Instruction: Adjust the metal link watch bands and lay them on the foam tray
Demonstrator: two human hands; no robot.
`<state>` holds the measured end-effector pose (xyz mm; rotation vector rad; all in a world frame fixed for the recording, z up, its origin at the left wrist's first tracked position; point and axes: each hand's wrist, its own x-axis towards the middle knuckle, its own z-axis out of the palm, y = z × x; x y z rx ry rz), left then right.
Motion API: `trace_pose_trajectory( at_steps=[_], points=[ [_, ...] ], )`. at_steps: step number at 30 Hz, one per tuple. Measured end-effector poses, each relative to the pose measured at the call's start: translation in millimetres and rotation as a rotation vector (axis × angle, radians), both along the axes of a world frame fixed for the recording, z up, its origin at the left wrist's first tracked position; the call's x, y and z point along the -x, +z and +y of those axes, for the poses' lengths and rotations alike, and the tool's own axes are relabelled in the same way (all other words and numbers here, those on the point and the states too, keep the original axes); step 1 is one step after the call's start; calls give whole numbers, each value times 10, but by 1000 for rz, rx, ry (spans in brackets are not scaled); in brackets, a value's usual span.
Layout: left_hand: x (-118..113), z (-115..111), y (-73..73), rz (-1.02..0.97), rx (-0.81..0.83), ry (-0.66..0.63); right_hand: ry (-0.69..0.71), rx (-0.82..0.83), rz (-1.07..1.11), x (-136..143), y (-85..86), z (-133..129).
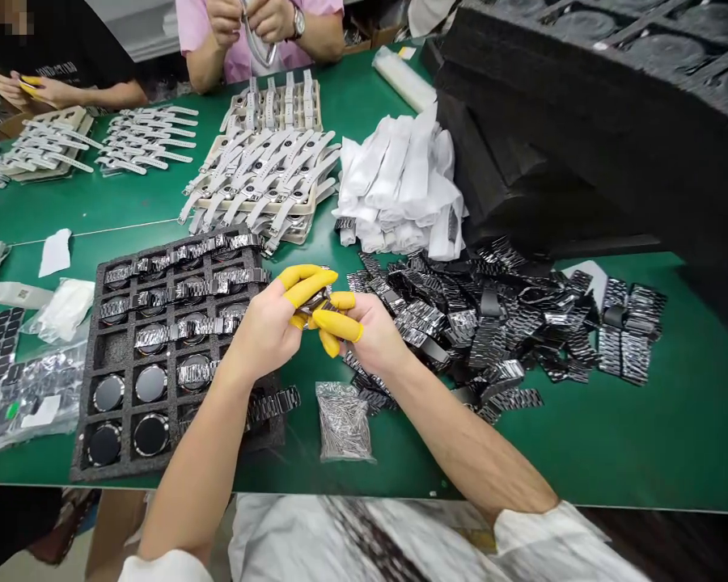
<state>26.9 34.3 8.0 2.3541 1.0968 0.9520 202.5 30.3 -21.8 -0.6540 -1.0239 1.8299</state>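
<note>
My left hand (277, 319), with yellow finger cots on its fingertips, is closed around a dark round watch (315, 301) above the table. My right hand (359, 325), also in yellow finger cots, pinches at the near side of the same watch; my fingers hide most of it, and I cannot make out any small part in the right hand. Left of my hands lies a grey foam tray (114, 352) with round watch faces and several watches with black link bands. A bag of metal pins (344, 422) lies just below my hands.
A heap of black link bands (455, 315) spreads on the right. Behind it are white-wrapped bands (400, 186) and a large black foam block (558, 137). White-strapped watches (267, 178) fill trays farther back. Two people (258, 40) work across the green table (673, 436).
</note>
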Motion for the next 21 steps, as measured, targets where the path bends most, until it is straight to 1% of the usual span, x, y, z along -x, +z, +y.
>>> trace_pose_trajectory(
  at_steps=[3, 6, 9, 12, 17, 21],
  points=[
    [-6, -2, -7, 7, 35, 18, 10, 41, 3, 3, -5, 5],
    [-14, -1, -10, -5, 54, 26, 18, 94, 52, 17, -6, 6],
    [-14, 2, 1, -42, 81, -13, -19, 130, 107, 34, 1, -3],
    [-10, -1, 7, -86, 125, -74, -50, 123, 111, 42, 11, -18],
    [-24, -1, -11, -124, 118, -65, -63, 116, 102, 56, 20, -40],
    [-27, 3, 2, -172, 174, -87, -40, 107, 89, 62, 34, -43]
  ],
)
